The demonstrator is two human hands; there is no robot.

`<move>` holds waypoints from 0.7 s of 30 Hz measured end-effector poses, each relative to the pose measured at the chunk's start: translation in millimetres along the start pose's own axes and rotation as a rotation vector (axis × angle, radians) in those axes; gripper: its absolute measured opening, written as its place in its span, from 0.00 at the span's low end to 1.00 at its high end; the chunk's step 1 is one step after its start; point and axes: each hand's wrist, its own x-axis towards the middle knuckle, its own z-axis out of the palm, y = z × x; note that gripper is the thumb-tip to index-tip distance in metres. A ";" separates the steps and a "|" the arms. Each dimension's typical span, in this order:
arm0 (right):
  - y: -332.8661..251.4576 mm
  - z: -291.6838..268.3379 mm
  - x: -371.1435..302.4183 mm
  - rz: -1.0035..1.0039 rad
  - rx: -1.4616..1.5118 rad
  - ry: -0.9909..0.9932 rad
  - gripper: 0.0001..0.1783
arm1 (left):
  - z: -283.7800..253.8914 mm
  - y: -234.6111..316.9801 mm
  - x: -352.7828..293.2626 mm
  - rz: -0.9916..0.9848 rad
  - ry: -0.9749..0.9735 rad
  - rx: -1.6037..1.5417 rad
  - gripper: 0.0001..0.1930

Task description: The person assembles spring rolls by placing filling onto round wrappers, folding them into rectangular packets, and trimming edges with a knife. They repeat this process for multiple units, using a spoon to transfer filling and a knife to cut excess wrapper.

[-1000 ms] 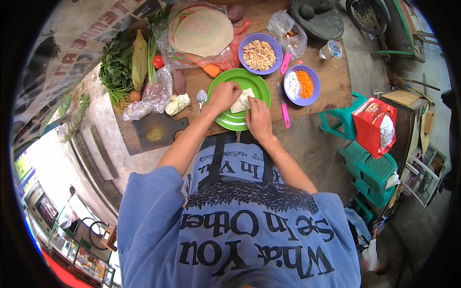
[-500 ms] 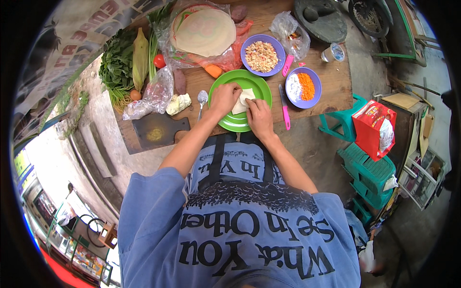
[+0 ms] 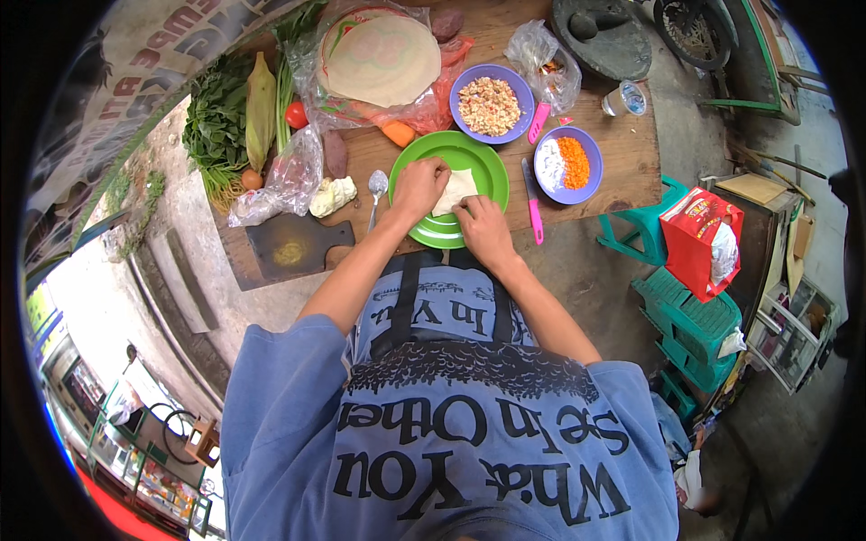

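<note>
Wrapper (image 3: pixel 459 190), pale and folded, lies near the middle of the green plate (image 3: pixel 494 167), by the table's (image 3: pixel 627 180) near edge. It sits between the two hands: to the right of the left hand's (image 3: pixel 419 187) fingertips and just beyond those of the right hand (image 3: pixel 485 225). Neither hand is clearly nearer; both reach its border, left hand at the left side, right hand at the near side. Its outline is roughly square and partly covered, so no long axis can be told. The fingers of both hands are narrow, tips drawn together; whether they pinch the wrapper or only press it, I cannot tell.

Counted: one wrapper, one plate, two purple bowls (image 3: pixel 518 83) (image 3: pixel 570 197) toward the table's right edge, one knife (image 3: pixel 536 218), one spoon (image 3: pixel 376 187), one cutting board (image 3: pixel 271 242) at the near left corner, one corn cob (image 3: pixel 260 113), one tomato (image 3: pixel 296 114), one cup (image 3: pixel 624 99). Round sheets (image 3: pixel 383 59) lie stacked near the far edge, too many-layered to count.
</note>
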 end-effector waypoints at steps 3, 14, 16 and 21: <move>-0.9 -1.1 -1.2 -0.002 -0.026 -0.010 0.13 | 1.2 -2.8 0.3 0.011 0.008 -0.052 0.09; 0.2 -5.0 19.2 0.241 0.047 -0.109 0.25 | 4.7 -1.1 -1.5 0.033 0.047 -0.077 0.09; 1.5 -1.1 24.1 0.253 0.031 -0.119 0.27 | 3.3 -0.6 -1.9 0.055 0.043 -0.055 0.09; 5.3 7.0 29.8 0.300 0.058 -0.166 0.29 | 8.9 5.9 -22.7 0.215 0.130 0.174 0.15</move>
